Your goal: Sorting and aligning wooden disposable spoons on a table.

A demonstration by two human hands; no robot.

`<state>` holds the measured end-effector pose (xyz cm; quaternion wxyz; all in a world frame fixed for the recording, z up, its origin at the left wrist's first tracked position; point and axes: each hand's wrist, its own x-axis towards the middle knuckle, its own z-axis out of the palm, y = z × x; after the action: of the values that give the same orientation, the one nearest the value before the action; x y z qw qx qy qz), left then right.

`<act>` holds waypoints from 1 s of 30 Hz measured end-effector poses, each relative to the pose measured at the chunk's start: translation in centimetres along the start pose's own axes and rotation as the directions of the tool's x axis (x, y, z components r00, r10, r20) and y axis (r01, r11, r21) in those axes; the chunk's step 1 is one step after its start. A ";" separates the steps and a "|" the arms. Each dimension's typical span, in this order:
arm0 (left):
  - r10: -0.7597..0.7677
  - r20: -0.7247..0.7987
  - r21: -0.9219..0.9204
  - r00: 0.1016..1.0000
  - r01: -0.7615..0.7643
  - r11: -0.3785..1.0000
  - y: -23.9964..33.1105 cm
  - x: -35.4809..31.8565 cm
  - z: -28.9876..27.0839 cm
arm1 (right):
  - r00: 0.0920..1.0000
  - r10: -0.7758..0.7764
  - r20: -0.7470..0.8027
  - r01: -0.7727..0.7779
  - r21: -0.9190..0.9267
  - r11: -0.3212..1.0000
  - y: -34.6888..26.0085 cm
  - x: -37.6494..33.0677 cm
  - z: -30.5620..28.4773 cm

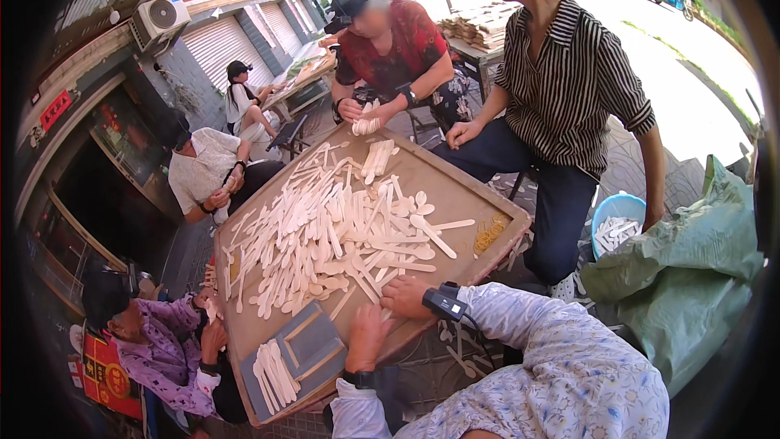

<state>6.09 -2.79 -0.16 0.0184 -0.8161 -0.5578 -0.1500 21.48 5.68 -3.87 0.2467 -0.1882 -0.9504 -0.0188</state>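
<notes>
A large heap of pale wooden spoons point(317, 228) covers the middle of a brown tabletop point(463, 191). At the near edge, my left hand point(370, 333) is closed, its fingers curled, with a pale wooden piece showing beside the fingertips; what it grips is partly hidden. Just to its right, my right hand point(405, 297) rests at the heap's near side with its fingers stretched forward and apart. Left of my hands lies a grey divided tray point(313, 340), where several wooden spoons point(275, 375) are laid side by side.
Yellow rubber bands point(489, 233) lie in the table's right corner. A stacked bundle of spoons point(377, 161) sits at the far side. People sit around the table, one in red point(390, 41) holding spoons. At right are a blue basin point(615, 205) and a green sack point(691, 276).
</notes>
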 end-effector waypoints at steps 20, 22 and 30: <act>-0.732 0.008 -0.881 0.681 0.351 0.317 -2.2 -0.9 3.7 | 0.991 0.073 -0.111 -0.068 0.048 0.997 -1.4 0.0 0.9; -0.823 -0.017 -0.911 0.567 0.331 0.246 -2.9 -1.0 3.3 | 0.992 0.043 -0.120 -0.040 0.030 0.999 -1.1 0.4 1.5; -0.681 -0.041 -0.953 0.731 0.177 0.248 -2.4 1.2 1.6 | 0.999 0.031 -0.020 -0.031 0.005 1.000 0.9 1.2 -0.4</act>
<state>4.65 -0.49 -1.66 -0.3432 -0.4331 -0.5671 -0.6107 21.03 6.87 -2.99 0.2571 -0.2023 -0.9449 -0.0149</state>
